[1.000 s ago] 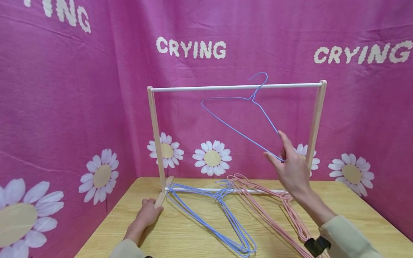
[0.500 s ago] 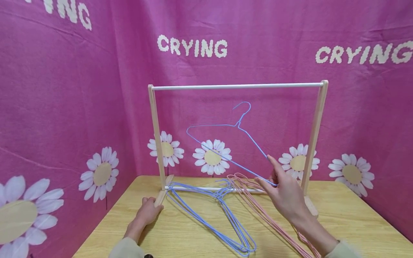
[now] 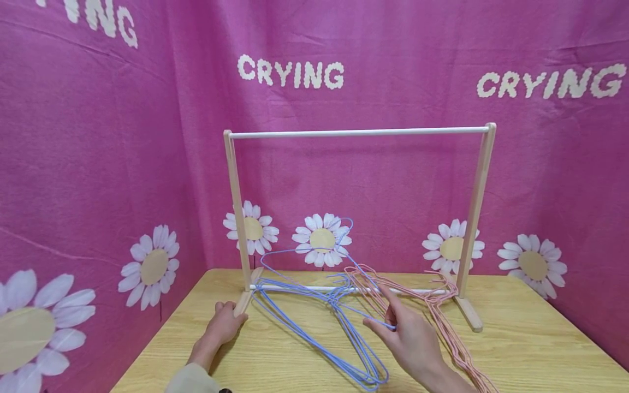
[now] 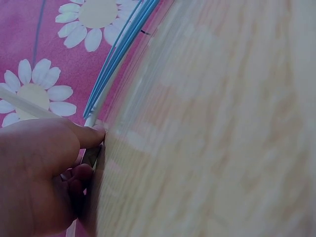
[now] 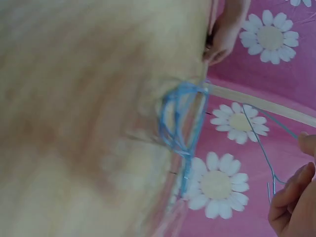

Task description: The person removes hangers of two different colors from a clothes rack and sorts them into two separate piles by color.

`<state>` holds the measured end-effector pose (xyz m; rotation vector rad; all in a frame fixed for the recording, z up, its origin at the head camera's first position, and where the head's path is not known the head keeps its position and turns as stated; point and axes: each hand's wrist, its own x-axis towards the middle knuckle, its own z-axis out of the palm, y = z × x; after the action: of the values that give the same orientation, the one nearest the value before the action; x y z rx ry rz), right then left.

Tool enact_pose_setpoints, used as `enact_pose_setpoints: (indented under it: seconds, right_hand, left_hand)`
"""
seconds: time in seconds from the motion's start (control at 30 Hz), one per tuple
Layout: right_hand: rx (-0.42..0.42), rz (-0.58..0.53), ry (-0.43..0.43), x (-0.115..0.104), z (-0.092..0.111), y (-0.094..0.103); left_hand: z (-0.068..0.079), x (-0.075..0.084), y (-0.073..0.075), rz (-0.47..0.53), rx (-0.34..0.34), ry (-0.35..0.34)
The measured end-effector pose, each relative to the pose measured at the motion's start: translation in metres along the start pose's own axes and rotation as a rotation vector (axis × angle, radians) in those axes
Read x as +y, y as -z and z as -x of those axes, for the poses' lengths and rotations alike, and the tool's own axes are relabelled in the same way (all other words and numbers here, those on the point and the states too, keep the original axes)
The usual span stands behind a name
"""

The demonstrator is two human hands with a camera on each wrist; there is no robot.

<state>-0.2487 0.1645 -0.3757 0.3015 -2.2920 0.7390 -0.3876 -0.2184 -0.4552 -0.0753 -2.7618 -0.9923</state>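
Note:
In the head view my right hand pinches one corner of a single blue wire hanger. Its hook points up and away, above the pile of blue hangers that lies against the rack's low bar. To the right, pink hangers lie in a bunch, partly behind the right hand. My left hand grips the wooden left foot of the clothes rack. In the left wrist view the left hand's thumb and curled fingers close on that foot, just below the blue hangers.
The rack's white top bar carries no hanger. Its right foot stands on the wooden table behind the pink hangers. A purple cloth with daisies and lettering hangs close behind and at the sides.
My right hand has come down and to the left, bringing the single blue hanger from the top bar's height to just above the blue pile. The left hand has stayed on the rack's foot.

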Motion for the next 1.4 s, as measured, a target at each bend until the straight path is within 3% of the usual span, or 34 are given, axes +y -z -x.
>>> enact_pose_setpoints:
  seconds: [0.17,0.4,0.57,0.9,1.03,1.17,1.3,1.4]
  right_hand:
    - [-0.115,-0.019,-0.094,0.002,0.013,-0.012]
    - [-0.208,-0.004,-0.171,0.003,0.025,-0.022]
    - [-0.346,0.030,-0.219,0.004,0.030,-0.023]
    - [-0.667,0.093,-0.179,0.020,0.034,-0.022]
    - [-0.715,0.101,-0.141,0.023,0.033,-0.020]
    - [-0.720,0.183,-0.092,0.023,0.036,-0.016]
    - [-0.687,0.278,-0.107,0.021,0.032,-0.010]
    - [-0.615,0.268,-0.129,0.024,0.023,-0.003]
  left_hand:
    - [-0.001,0.000,-0.001,0.003,-0.003,0.004]
    - [-0.001,0.000,0.001,0.008,-0.009,0.002]
    - [0.001,0.001,0.003,0.010,-0.012,0.012]
    - [0.003,0.003,0.005,0.012,-0.011,0.004]
    - [0.002,0.003,0.005,0.004,-0.002,0.000]
    - [0.003,0.002,0.006,-0.002,0.000,-0.001]
    - [0.003,0.003,0.006,0.002,-0.010,0.008]
    - [0.003,0.004,0.005,0.009,-0.013,0.008]
